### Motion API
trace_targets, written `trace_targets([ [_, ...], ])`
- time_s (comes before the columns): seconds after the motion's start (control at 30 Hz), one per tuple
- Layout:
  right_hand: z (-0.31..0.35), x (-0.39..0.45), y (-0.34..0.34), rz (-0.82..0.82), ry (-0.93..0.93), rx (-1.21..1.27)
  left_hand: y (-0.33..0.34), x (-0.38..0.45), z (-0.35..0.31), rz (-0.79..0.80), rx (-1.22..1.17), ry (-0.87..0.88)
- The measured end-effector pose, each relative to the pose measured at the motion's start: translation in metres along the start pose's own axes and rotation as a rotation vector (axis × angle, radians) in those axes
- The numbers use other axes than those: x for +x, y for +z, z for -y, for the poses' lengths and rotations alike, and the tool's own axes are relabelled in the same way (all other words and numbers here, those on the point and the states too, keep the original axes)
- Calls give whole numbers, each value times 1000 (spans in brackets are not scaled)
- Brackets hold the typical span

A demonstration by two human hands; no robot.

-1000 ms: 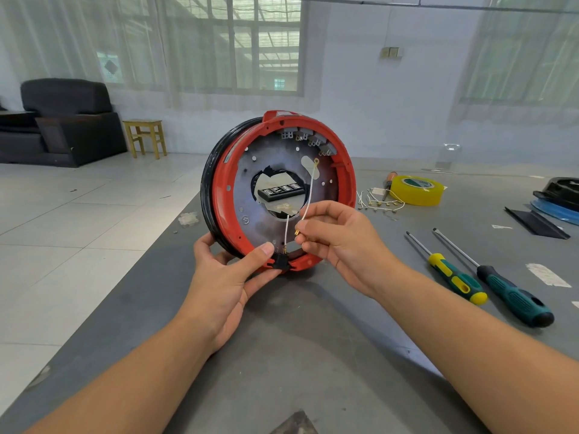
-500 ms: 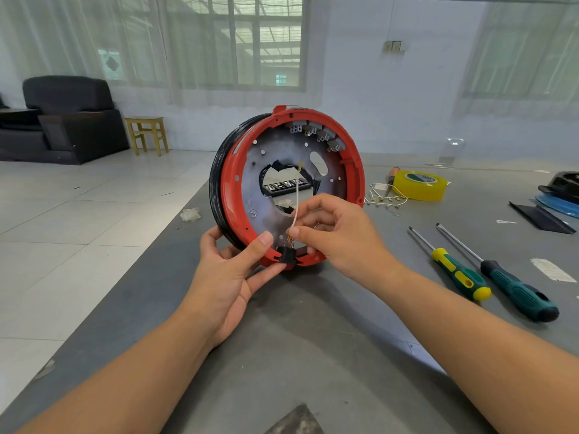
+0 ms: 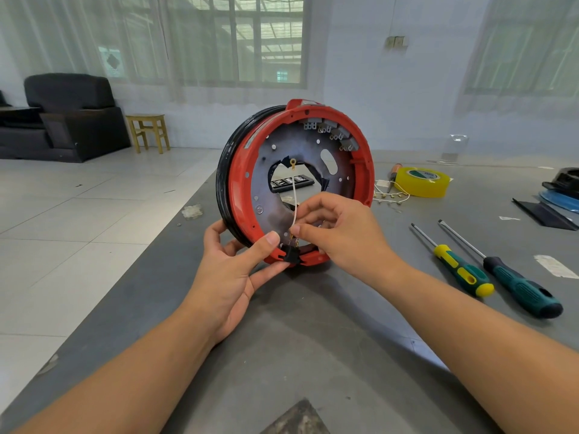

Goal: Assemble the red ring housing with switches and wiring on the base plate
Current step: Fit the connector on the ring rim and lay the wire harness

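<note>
Head view: white wire (image 3: 295, 198) is pinched by right hand (image 3: 340, 227) above black switch (image 3: 290, 254), steadied by left hand (image 3: 233, 267) gripping red ring housing (image 3: 239, 195); terminal seating judged next.

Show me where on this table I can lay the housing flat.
Bare table lies between the two forearms, in front of the red ring housing. The right side is crowded: two screwdrivers, yellow tape roll, loose wires, black parts at the far edge.
</note>
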State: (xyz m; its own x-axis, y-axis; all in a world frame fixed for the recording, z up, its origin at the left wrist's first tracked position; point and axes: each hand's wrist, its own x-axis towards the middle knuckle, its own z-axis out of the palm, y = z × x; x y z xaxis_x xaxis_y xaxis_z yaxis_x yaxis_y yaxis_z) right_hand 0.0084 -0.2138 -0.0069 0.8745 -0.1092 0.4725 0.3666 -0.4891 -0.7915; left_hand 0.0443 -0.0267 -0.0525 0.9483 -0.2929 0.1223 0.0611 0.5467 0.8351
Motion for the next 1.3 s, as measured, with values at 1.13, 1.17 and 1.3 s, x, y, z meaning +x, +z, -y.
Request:
trace_targets([
  [1.13, 18, -5, 13, -86, 187, -226, 1, -2, 1, 20, 48, 18],
  [1.17, 17, -5, 13, -87, 186, -234, 1, -2, 1, 19, 50, 17],
  [1.3, 17, -3, 10, -90, 196, -233, 0, -1, 0, 17, 21, 4],
])
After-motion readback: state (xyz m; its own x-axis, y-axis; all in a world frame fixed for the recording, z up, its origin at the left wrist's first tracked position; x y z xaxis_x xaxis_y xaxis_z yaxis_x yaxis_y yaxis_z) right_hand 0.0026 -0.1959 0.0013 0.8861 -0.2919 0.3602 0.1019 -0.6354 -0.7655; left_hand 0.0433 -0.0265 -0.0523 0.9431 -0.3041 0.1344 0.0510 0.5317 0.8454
